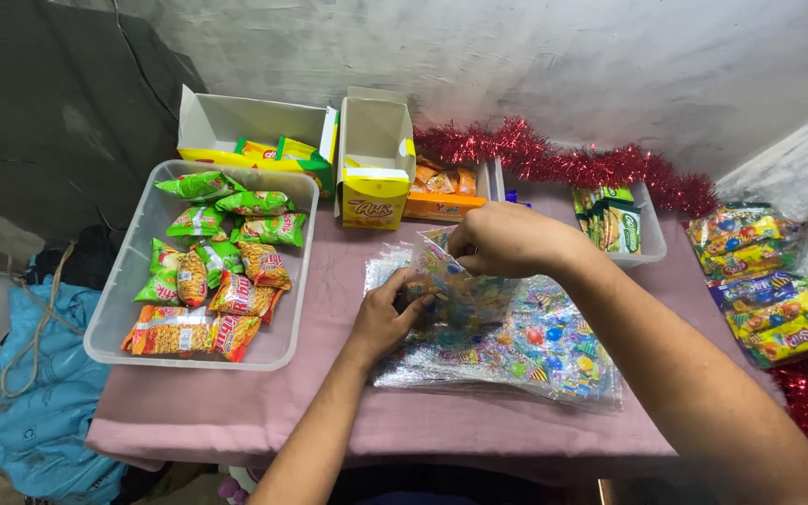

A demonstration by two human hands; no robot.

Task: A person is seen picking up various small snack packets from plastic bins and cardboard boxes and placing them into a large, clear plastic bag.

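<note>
A stack of shiny clear gift bags (526, 351) printed with coloured balloons lies on the pink tablecloth in front of me. My left hand (387, 316) grips the lower left part of the top bag (448, 281). My right hand (500, 240) pinches that bag's upper edge and lifts it, so the bag stands partly raised between both hands. Left of my hands sits a clear plastic tub (123, 281) holding several green and orange snack packets (222, 266).
Open yellow and white cartons (373, 159) stand at the back, with red tinsel (563, 161) along the wall. A small clear tray of green packets (617, 224) is at back right. More colourful packets (767, 285) lie at the right. A blue bag (44, 393) is on the floor, left.
</note>
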